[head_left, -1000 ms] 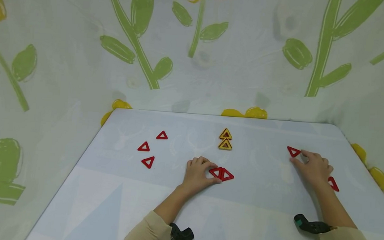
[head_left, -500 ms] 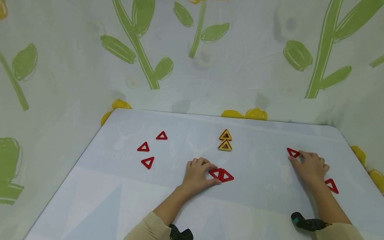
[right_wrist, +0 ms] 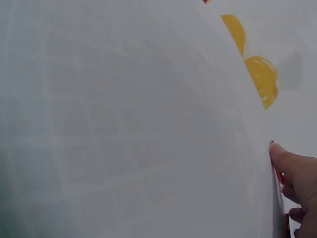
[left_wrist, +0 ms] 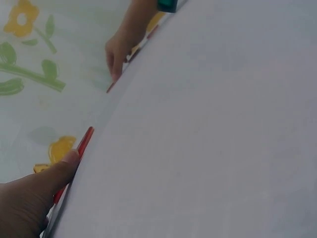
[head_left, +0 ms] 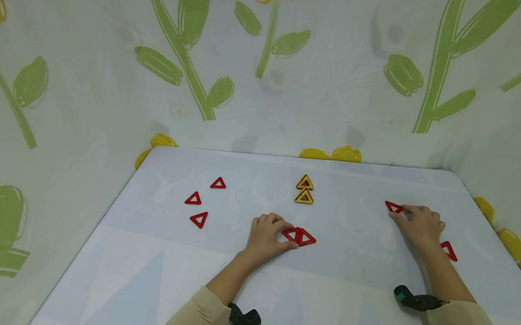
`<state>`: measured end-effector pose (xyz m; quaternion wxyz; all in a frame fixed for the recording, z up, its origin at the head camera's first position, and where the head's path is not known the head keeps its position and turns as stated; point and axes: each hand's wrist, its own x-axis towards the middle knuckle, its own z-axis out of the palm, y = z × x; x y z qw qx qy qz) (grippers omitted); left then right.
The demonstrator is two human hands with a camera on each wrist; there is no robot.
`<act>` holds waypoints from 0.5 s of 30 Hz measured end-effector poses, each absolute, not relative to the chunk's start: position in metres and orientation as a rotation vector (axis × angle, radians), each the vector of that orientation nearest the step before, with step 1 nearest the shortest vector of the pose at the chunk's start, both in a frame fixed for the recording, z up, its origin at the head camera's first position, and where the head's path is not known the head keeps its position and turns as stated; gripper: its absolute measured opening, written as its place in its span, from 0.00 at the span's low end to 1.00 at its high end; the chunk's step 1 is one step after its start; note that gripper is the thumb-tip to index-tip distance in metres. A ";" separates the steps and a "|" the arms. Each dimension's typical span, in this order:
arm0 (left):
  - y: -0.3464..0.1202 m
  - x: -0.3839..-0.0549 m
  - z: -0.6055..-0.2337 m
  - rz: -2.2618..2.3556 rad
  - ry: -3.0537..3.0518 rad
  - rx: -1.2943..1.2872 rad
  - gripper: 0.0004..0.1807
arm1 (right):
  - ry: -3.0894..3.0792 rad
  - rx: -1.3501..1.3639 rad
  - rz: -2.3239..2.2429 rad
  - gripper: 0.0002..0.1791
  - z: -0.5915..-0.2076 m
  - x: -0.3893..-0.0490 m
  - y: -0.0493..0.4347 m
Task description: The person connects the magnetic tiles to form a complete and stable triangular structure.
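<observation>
In the head view, two red triangle tiles with open centres lie edge to edge mid-table. My left hand point(head_left: 265, 236) pinches the left tile point(head_left: 290, 238) of this pair between thumb and index finger, and the right tile point(head_left: 308, 242) touches its side. In the left wrist view, the red edge point(left_wrist: 86, 141) shows beyond my thumb. Farther right, my right hand point(head_left: 422, 227) pinches another red triangle tile point(head_left: 393, 204) by its right side, close over the table. The right wrist view shows my right hand point(right_wrist: 299, 173) at its edge, its tile mostly hidden.
Two yellow triangle tiles point(head_left: 304, 196) line up tip to base at the back. Three red triangle tiles point(head_left: 198, 219) lie apart on the left. One more red triangle tile point(head_left: 449, 251) lies beside my right wrist, partly hidden. A flowered cloth point(head_left: 114, 86) hangs behind the table point(head_left: 332, 303).
My right hand has shifted slightly left with the red triangle tile, uncovering more of the tile by its wrist at first. The left hand holds its place at the pair.
</observation>
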<state>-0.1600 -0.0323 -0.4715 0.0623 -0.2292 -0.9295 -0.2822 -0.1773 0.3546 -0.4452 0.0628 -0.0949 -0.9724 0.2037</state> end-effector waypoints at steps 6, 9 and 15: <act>-0.032 -0.162 -0.473 -0.851 -2.810 -0.694 0.23 | -2.910 -0.237 0.639 0.35 -0.450 -0.177 0.354; -0.032 -0.161 -0.473 -0.862 -2.802 -0.697 0.23 | -2.884 -0.178 0.659 0.34 -0.454 -0.177 0.355; -0.032 -0.161 -0.473 -0.874 -2.787 -0.701 0.23 | -2.856 -0.098 0.672 0.32 -0.456 -0.176 0.352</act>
